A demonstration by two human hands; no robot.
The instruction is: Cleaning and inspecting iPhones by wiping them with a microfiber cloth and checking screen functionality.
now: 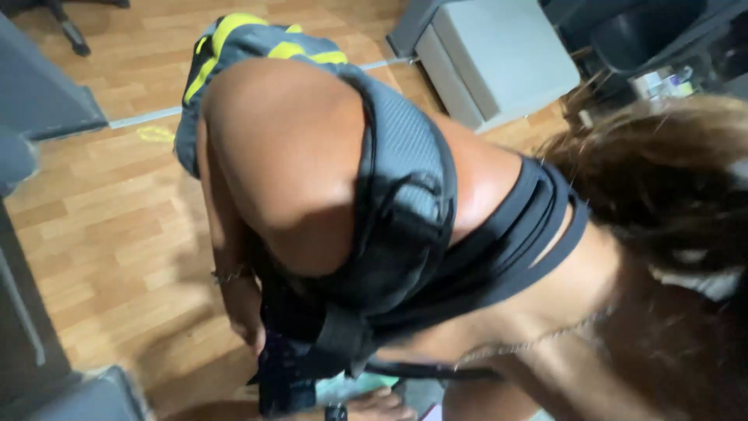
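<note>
A person bent far forward fills most of the view, very close to me. They wear a black strappy top [506, 242] and a grey backpack with yellow stripes [249, 39], and brown hair [662, 179] falls at the right. Their bare arm hangs down, with a thin bracelet [230, 274] at the wrist, and the hand [251, 331] touches a dark bag or cloth [284, 374] near the floor. At the bottom edge is my left hand [382, 405], a dark band on its wrist, beside something pale teal [351, 386]. Its grip is hidden. My right hand is out of view.
The floor is light wooden laminate [101, 234] with a pale strip across it. A grey box-shaped unit [499, 54] stands at the upper right. Dark grey furniture edges [31, 101] line the left side, and another grey surface [86, 398] sits at the lower left.
</note>
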